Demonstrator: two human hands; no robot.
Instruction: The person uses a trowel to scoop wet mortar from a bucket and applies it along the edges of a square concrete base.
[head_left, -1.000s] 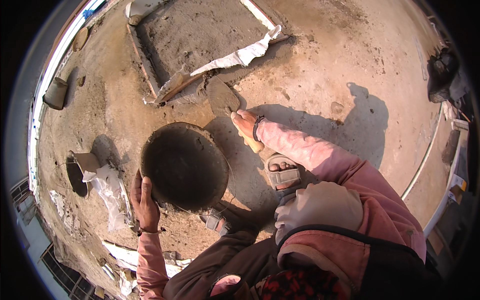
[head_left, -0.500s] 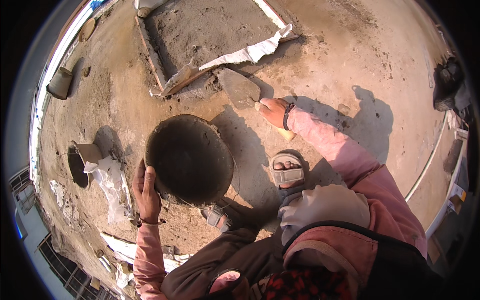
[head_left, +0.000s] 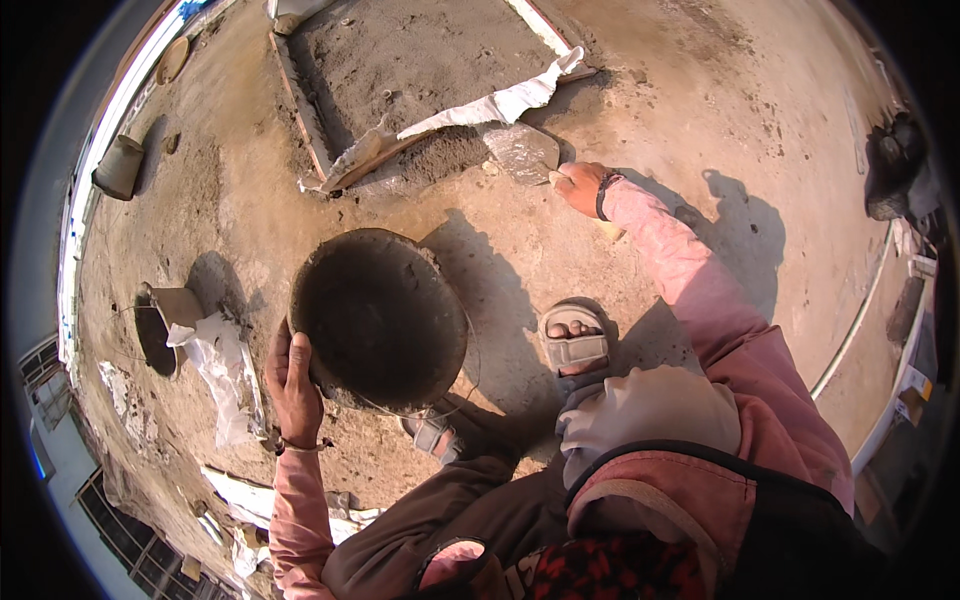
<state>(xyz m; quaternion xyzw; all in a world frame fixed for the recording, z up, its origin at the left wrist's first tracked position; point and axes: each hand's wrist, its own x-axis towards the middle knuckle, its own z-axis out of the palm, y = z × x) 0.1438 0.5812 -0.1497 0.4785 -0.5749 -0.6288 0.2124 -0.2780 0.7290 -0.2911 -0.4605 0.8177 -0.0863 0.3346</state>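
My left hand (head_left: 293, 388) grips the rim of a dark round bucket (head_left: 380, 320), tilted so that its mouth faces me. A thin wire handle hangs at the bucket's right side. My right hand (head_left: 580, 188) is closed round the handle of a trowel (head_left: 524, 154), most of that handle hidden by the fingers. The trowel's grey blade lies low against the ground, beside the front edge of a wooden frame (head_left: 290, 92). Wet grey mortar (head_left: 390, 55) fills the frame, and a strip of mortar (head_left: 440, 158) lies along its outer front edge.
A torn white sheet (head_left: 500, 104) drapes over the frame's front board. At the left lie two more buckets (head_left: 120, 168), one with white plastic (head_left: 222, 350) beside it. My sandalled foot (head_left: 575, 338) stands right of the held bucket. Dark bags (head_left: 895, 165) sit at the far right.
My right hand has moved the trowel to the right and slightly away along the frame's front edge, showing mortar where the blade was. My left hand and the bucket have stayed put.
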